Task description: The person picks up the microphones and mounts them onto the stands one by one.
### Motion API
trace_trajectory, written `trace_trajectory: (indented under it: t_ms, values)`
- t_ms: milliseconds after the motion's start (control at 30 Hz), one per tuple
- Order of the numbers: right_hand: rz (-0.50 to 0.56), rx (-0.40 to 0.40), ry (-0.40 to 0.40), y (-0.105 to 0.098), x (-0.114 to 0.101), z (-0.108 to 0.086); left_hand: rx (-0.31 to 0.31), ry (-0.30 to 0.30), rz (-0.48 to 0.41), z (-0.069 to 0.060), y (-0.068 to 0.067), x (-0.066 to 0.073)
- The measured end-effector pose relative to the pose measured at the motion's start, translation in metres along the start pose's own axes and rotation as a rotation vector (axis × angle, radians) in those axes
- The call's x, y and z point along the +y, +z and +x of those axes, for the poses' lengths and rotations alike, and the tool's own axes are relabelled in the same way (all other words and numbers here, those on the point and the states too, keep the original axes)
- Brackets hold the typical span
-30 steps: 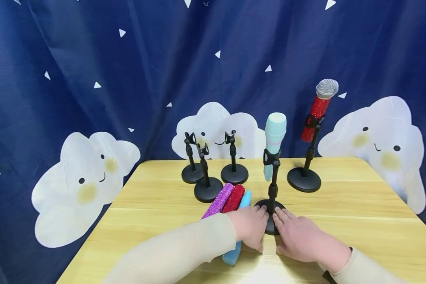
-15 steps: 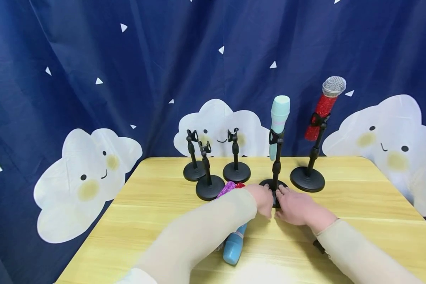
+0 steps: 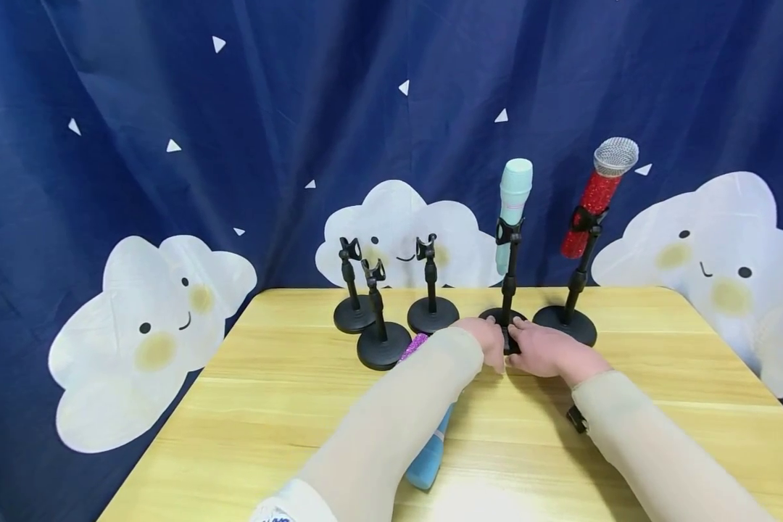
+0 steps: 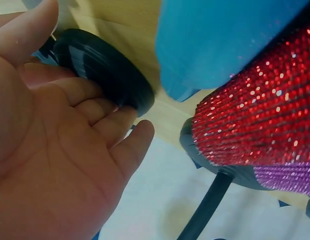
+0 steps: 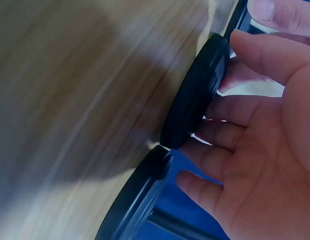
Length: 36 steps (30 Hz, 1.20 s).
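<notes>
A pale mint microphone (image 3: 515, 192) sits tilted in the clip of a black desktop stand (image 3: 510, 283). My left hand (image 3: 488, 341) touches the left side of that stand's round base, its fingers over the rim in the left wrist view. On the other side of the base, my right hand (image 3: 548, 350) rests with extended fingers, seen also in the right wrist view. Under my left forearm lie a blue microphone (image 3: 429, 457) and a purple glitter one (image 3: 412, 346). The left wrist view adds a red glitter microphone (image 4: 260, 105) between them, hidden from the head view.
Right of the mint microphone stands a red glitter microphone with a silver head (image 3: 597, 196) on its own stand, its base (image 3: 564, 326) close to my right hand. Three black stands (image 3: 381, 351) with bare clips are grouped at the back left. A dark blue curtain (image 3: 287, 109) hangs behind the table.
Both hands have slid the stand with the mint microphone away from me, toward the table's back edge, beside the red microphone's stand. My forearms reach farther forward; the lying microphones are more covered.
</notes>
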State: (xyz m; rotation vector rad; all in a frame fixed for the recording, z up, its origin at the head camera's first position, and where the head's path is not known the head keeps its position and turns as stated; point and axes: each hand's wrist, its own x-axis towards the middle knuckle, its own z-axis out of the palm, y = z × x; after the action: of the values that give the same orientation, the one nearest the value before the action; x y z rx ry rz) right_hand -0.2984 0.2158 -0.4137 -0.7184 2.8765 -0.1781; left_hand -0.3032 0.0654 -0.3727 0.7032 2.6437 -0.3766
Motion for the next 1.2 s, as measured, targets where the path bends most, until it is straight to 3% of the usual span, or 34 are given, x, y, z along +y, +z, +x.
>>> trace_trajectory:
  t_ms: [233, 367, 500, 633, 733, 833, 1000, 1200]
  values:
    - [0.034, 0.024, 0.018, -0.003, -0.004, 0.002, -0.001, -0.011, -0.075, 0.007, 0.0, -0.004]
    - [0.049, 0.017, 0.037, 0.003, -0.006, 0.003, -0.001, 0.003, -0.138, 0.011, 0.006, -0.009]
    - [0.035, 0.008, 0.06, 0.01, -0.008, 0.003, -0.005, 0.011, -0.138, 0.013, 0.013, -0.013]
    - [0.006, 0.01, 0.095, 0.013, -0.011, 0.001, 0.02, 0.069, -0.185, 0.01, 0.013, -0.021]
    - [-0.011, 0.008, 0.105, 0.01, -0.016, -0.002, 0.069, 0.106, -0.224, -0.001, 0.011, -0.032]
    - [-0.033, 0.028, 0.075, 0.005, -0.027, -0.007, 0.145, 0.089, -0.234, -0.022, 0.013, -0.047]
    - [-0.008, 0.116, -0.026, -0.001, -0.055, -0.015, 0.291, 0.083, -0.238, -0.064, 0.022, -0.074]
    - [0.044, 0.173, -0.197, -0.002, -0.089, -0.021, 0.401, 0.044, -0.356, -0.111, 0.044, -0.104]
